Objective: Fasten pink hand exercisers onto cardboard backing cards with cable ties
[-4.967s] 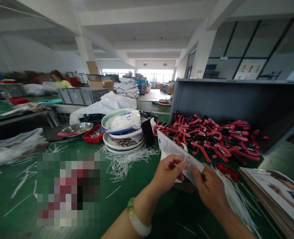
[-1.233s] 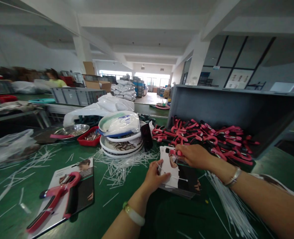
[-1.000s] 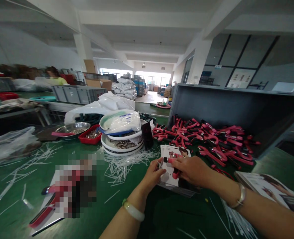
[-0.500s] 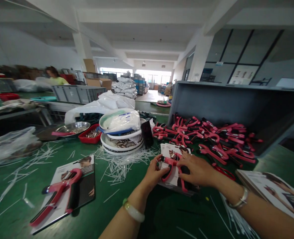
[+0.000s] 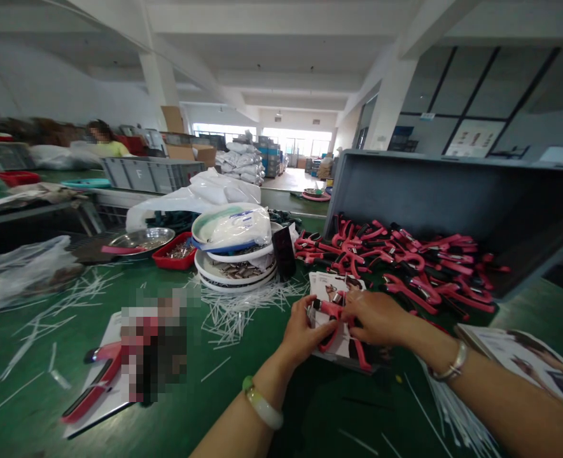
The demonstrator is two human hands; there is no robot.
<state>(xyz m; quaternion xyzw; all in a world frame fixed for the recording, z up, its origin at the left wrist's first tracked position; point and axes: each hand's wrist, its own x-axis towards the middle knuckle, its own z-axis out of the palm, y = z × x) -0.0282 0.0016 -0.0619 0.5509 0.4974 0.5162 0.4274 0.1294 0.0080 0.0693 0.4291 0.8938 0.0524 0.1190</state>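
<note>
Pink-and-black pliers lie on a stack of printed cards in front of me. My left hand grips the pliers from the left, its thumb along the pink handle and its fingers near the black tip. Over the upper right part, my right hand has its fingers curled down and bent at the metal jaw; their tips are partly hidden. One pink handle sticks out below the right hand. To the left, another pair of pliers lies on a card, partly blurred out.
A tilted grey crate spills many pink pliers at the right. White cable ties are scattered about. Stacked round trays, a red bin and a metal bowl stand behind. More cards lie right. A person is far left.
The right hand's fingers have drawn closer together over the pliers' jaw. My left hand stays on the pliers. The whole view has shifted slightly.
</note>
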